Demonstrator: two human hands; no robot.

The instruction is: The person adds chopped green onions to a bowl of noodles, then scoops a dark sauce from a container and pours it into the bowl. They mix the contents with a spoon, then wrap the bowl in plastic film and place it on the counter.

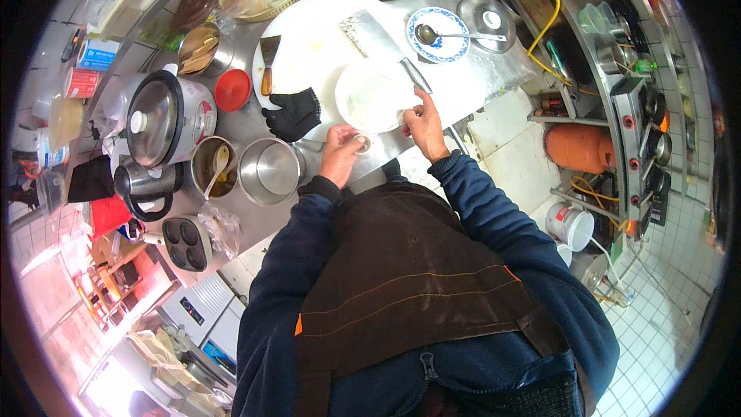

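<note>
My left hand (341,154) is at the front edge of the steel table, its thumb and fingers closed on a small round object (363,144), too small to identify. Just beyond is a white bowl (371,95), on a round white cutting board (315,29). My right hand (427,130) is beside the bowl's right rim, index finger stretched towards the cleaver's handle; whether it grips anything is unclear. The cleaver (376,35) lies on the board behind the bowl. A black glove (294,114) and a scraper (268,63) with a wooden handle lie to the left.
A blue-patterned plate (412,32) with a ladle (427,35) stands right of the board. Leftward are a red bowl (233,90), a steel pot (269,171), a rice cooker (197,107) and an electric kettle (147,182). An orange gas cylinder (579,147) stands under the stove at right.
</note>
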